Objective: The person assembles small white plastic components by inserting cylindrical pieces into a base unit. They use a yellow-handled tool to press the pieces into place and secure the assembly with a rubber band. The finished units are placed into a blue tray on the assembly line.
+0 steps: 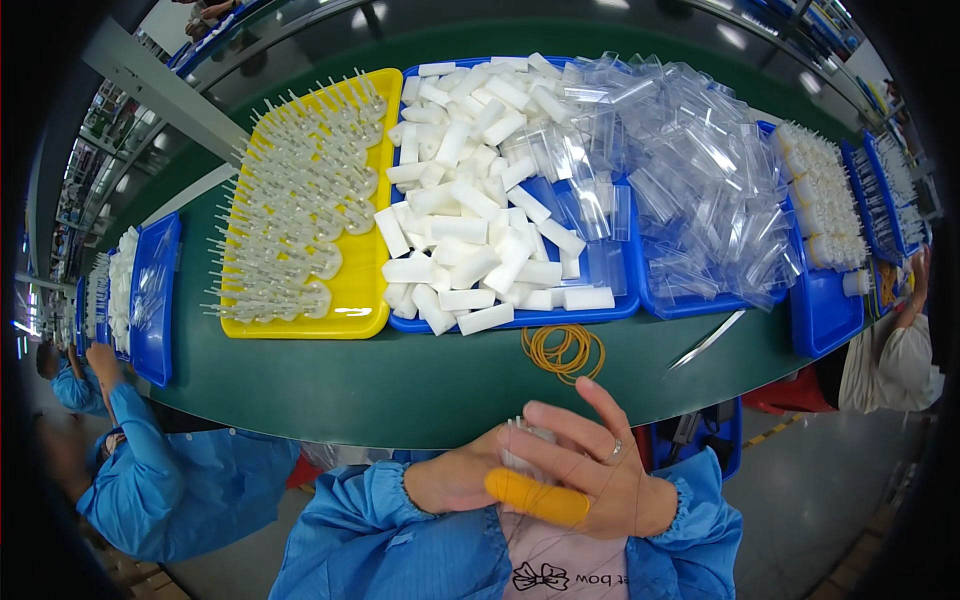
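Low in the middle of the frame, both hands meet over one small object.

Left hand: the left hand [455, 480] sits just left of centre at the bottom, curled shut around the lower part of a small clear packet [525, 450], mostly hidden behind the other hand.
Right hand: the right hand [590, 470] lies across the front of the packet, fingers spread and bent over it, gripping it; a yellow finger cot [535, 500] covers one finger and a ring [616, 450] shows on another.
Packet: a pale, see-through piece held upright between both hands, just below the near edge of the green belt [400, 385].
Rubber bands: a loose bunch of yellow rubber bands [563, 352] lies on the belt just above the hands.
Tweezers: metal tweezers [705, 341] lie to the right of the bands, near the trays.
Yellow tray: a yellow tray [360, 300] at upper left holds rows of pale plastic parts with thin pins.
Blue tray: a blue tray [610, 270] in the upper centre holds white blocks [465, 220].
Clear sleeves: a heap of clear plastic sleeves [690, 170] spills over the trays at upper right.
Co-workers: a person in a blue coat [170, 480] sits at lower left, another at the right edge.
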Tool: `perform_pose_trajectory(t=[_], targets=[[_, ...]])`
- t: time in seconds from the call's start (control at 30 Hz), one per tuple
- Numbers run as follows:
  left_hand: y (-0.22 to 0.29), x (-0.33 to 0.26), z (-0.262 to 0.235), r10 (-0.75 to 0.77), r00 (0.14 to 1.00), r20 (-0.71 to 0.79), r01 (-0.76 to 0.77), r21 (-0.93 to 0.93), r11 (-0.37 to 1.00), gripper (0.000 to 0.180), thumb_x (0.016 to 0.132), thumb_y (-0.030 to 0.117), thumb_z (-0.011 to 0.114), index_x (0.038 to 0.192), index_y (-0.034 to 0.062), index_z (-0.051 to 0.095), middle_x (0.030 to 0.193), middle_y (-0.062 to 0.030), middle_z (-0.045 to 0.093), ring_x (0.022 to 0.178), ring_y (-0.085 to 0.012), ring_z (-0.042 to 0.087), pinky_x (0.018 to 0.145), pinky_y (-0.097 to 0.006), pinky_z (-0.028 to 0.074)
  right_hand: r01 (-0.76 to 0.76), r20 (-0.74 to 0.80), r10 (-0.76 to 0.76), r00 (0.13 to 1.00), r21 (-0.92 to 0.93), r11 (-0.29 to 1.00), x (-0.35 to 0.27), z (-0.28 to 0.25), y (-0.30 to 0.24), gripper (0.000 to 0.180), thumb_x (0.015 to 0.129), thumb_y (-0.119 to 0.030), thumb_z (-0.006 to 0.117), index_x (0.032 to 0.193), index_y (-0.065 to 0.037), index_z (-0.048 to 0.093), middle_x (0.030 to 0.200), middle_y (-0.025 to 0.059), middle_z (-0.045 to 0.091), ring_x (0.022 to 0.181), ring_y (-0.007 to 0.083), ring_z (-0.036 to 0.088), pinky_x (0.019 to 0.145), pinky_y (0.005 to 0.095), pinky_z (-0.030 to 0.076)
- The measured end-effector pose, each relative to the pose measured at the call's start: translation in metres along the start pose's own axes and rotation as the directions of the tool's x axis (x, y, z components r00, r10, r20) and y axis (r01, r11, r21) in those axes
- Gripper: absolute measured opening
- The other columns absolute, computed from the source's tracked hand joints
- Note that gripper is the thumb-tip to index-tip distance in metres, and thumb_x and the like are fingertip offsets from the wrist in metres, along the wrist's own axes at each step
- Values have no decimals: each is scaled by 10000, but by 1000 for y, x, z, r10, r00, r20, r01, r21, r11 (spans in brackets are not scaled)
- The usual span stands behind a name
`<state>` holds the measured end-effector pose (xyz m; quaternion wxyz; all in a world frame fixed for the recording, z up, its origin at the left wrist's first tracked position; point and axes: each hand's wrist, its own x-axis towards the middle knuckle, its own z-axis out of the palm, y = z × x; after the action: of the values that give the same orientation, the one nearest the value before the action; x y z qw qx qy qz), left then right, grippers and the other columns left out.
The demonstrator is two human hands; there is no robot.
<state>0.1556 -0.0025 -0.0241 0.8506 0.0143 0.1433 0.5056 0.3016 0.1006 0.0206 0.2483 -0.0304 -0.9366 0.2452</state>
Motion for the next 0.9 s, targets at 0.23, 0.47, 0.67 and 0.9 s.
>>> perform_pose_trajectory(t=[0.23,0.47,0.67,0.9], targets=[[15,-6,-3,507,862,-15,-495,188,848,452,768,120,696,1156,44,475,809,-83,571,816,-199,591,812,-363,474,-389,-163,460,873,338,857,6,-17,28,359,641,-169,793,952,-46,662,1054,74,592,984,279,555,866,373,425],[22,-12,-4,720,688,-88,-536,607,587,375,731,76,695,1061,11,529,769,-81,587,793,-203,607,864,-386,470,-409,-346,309,886,-267,873,-1,18,64,189,626,-115,774,749,-54,644,770,32,538,715,222,478,646,363,339],[19,-8,6,736,626,-258,-529,554,643,312,704,-11,696,972,17,538,771,-84,601,762,-191,614,800,-348,506,-460,-380,333,863,-318,829,0,31,68,189,628,-112,771,731,-56,622,782,29,537,716,218,483,671,369,330],[13,-7,-5,721,664,-198,-425,694,582,463,687,26,740,1074,18,487,728,-75,582,670,-181,598,620,-306,511,-469,-394,388,833,-131,873,-5,25,67,144,660,-63,737,757,-70,631,786,35,543,695,223,491,649,359,323]])
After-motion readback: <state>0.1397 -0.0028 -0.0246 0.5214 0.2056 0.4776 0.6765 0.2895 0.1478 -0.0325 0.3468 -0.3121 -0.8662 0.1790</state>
